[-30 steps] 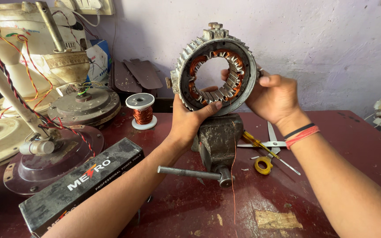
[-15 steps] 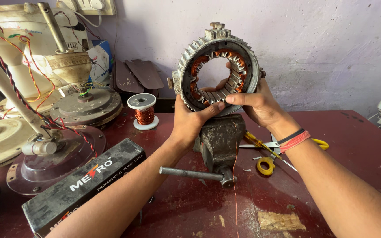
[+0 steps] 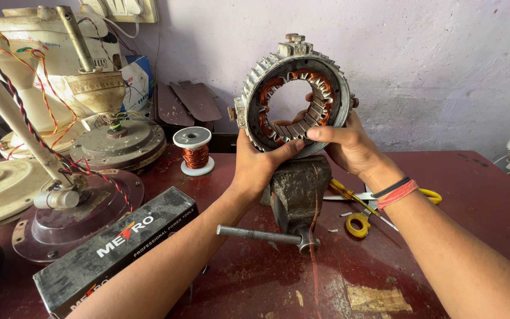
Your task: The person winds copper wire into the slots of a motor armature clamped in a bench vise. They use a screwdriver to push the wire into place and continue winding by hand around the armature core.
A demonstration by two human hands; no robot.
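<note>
While both hands grip the stator (image 3: 295,97) upright above the vise (image 3: 295,192) at frame centre, I judge seating is in hand. Left hand (image 3: 259,165) clasps its lower rim; right hand (image 3: 349,145) fingers hook inside. Next move calls for level lowering.

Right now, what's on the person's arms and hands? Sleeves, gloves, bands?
No gloves and no sleeves in view: both forearms are bare. The right hand has two bands at the wrist, a thin black band and a red band. The left hand wears nothing.
</note>
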